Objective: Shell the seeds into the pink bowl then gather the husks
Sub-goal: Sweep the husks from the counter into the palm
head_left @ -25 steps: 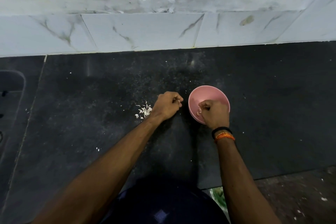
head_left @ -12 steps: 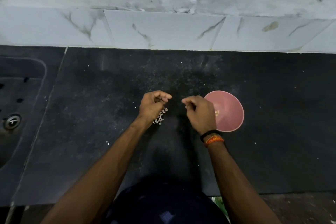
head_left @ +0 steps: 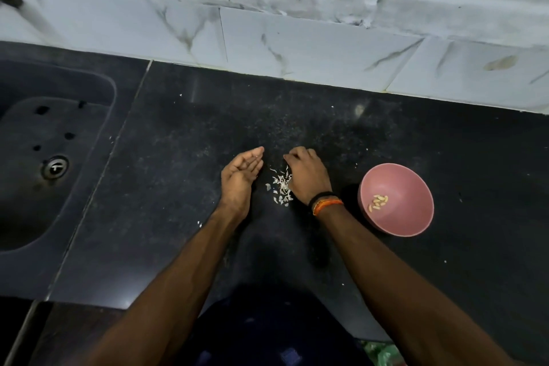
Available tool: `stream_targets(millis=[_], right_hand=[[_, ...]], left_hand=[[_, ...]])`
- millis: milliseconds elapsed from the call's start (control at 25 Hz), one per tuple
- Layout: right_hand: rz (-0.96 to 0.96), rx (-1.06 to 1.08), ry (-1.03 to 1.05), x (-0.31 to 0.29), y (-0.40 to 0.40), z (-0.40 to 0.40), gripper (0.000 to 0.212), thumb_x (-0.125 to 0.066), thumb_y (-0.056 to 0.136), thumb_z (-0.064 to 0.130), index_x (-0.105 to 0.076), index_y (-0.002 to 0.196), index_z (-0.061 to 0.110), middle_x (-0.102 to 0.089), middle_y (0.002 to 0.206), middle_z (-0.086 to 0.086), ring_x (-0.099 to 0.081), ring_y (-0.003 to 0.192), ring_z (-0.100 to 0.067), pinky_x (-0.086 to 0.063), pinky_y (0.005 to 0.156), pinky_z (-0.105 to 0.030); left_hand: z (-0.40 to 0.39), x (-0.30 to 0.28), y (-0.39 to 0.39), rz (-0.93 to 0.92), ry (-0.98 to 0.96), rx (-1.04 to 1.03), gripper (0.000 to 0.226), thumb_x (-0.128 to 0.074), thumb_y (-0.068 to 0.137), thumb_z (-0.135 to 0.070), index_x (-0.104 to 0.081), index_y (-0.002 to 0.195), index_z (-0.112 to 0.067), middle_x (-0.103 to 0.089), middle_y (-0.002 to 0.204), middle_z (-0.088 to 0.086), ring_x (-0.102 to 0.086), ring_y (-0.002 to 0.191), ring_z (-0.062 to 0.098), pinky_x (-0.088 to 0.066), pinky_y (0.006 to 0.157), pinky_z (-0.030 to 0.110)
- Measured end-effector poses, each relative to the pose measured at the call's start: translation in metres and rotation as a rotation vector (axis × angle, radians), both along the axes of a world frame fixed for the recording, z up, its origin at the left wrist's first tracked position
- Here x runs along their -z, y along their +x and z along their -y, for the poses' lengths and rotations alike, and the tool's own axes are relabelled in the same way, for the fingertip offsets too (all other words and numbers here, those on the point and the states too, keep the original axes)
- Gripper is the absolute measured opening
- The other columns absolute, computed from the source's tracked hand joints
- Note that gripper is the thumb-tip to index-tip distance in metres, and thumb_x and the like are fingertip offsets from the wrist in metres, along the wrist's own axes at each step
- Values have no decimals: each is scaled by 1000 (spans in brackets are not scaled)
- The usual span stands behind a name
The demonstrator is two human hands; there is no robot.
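Far left: dark sink (head_left: 98,92) set into the bench (head_left: 166,217), steel drain (head_left: 55,167) on its floor. White veined wall tiles (head_left: 312,47) run along the far edge.

Left hand (head_left: 241,175) stands edge-down on the bench, palm turned right, fingers straight and together, holding nothing. Just right of it, a small scatter of pale husks (head_left: 281,187) lies on the dark surface between the two hands.

Right hand (head_left: 306,174) rests knuckles-up, touching the right side of the husk scatter, fingers curled down toward the bench; whether they pinch anything cannot be told. Black and orange bands (head_left: 325,202) circle its wrist.

Right again, apart from the hands: pink bowl (head_left: 398,229), upright on the bench, a few shelled seeds (head_left: 378,202) lying in its bottom. Stray pale flecks dot the bench around.
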State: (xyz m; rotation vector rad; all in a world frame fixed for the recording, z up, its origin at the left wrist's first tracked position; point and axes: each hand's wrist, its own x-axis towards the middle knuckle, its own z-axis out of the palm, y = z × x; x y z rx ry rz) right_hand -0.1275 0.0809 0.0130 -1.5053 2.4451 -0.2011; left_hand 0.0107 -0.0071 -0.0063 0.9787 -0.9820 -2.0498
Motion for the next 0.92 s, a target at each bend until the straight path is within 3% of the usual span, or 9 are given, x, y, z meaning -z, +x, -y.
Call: stream_targets(millis=[120,280,520,720,840,920], right_hand=[[-112,-39,16,7,19,-8,46,-57,90,5,-59,135,5,-55,135,-12,-53,116,-34,-50,96,-44],[-27,-119,-7,4,33,-27,40,-58,86,1,-65,125,3,-60,124,-12,-56,111,-32,-53,92,-42],[-47,-204,40,-3,28,8,52,-55,94,7,-48,146,3,-44,148,-14,-42,134,-35,-42,110,-46],[-32,-296,-37,3,47,-31,49,-60,84,-3,-61,132,-1,-59,134,-17,-55,123,-37,-51,103,-46],[-12,-45,-181,5,31,-43,51,-62,73,-10,-70,121,3,-65,118,-13,-61,106,-34,-56,90,-41],[43,216,-144,5,18,-43,47,-58,80,-8,-70,123,4,-63,118,-15,-60,108,-36,-51,94,-41]], left_hand=[[1,2,6,-116,187,-32,59,-25,77,22,-58,124,8,-62,132,22,-59,128,28,-44,112,38],[1,4,16,-258,361,-72,51,-28,87,6,-56,129,7,-63,133,22,-59,128,30,-44,111,40],[5,8,13,-210,370,-56,54,-24,89,13,-55,131,2,-63,134,17,-57,130,27,-42,114,38],[7,10,16,-199,353,-26,54,-25,91,20,-52,134,2,-60,137,17,-56,131,27,-42,113,38],[6,10,14,-207,342,-34,54,-30,88,28,-51,134,7,-61,134,20,-59,128,27,-45,111,39],[5,11,14,-214,338,-46,55,-31,86,31,-52,132,9,-62,131,21,-61,125,28,-48,108,39]])
